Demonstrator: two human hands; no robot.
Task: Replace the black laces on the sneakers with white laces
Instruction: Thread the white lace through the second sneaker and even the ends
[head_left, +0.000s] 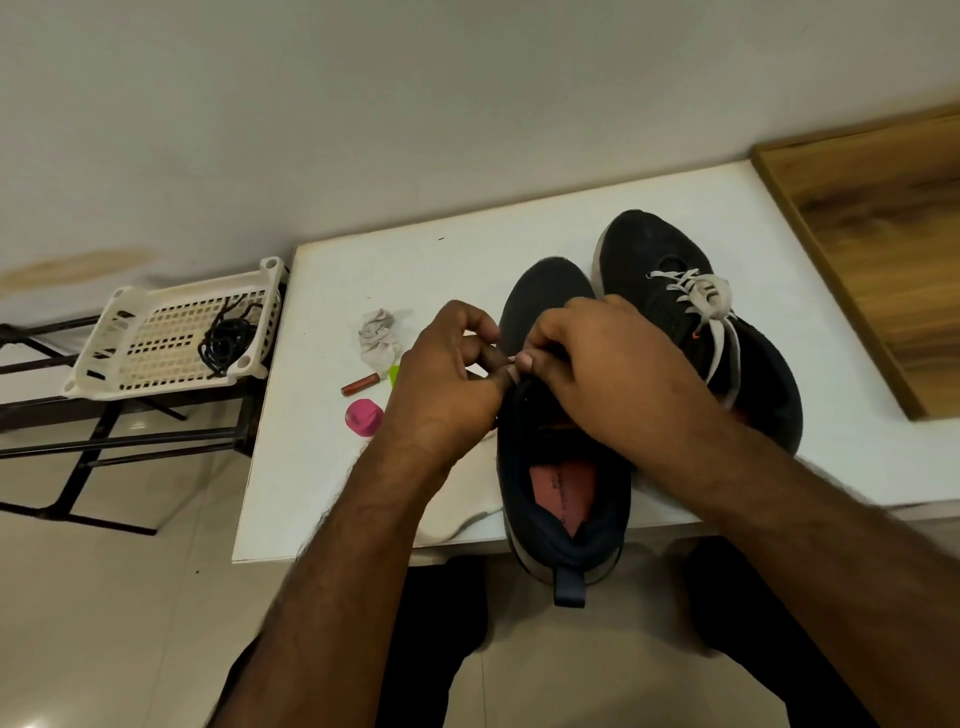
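White tabletop (447, 270) carries two dark sneakers; over the near sneaker (563, 467), left hand (447, 384) and right hand (597, 364) each pinch a white lace (511, 370) (mostly hidden).

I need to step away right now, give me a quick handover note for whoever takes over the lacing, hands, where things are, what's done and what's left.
Left hand: pinching a white lace at the near sneaker.
Right hand: also pinching the lace there, over the eyelets; the lacing beneath is hidden.
Far sneaker: on the white table, already threaded with its white lace, ends loose, not tied.
Old black laces: bundled in the white basket to the left.
Done: black laces off, far sneaker relaced.
Left: finish lacing the near sneaker; probably tie both.
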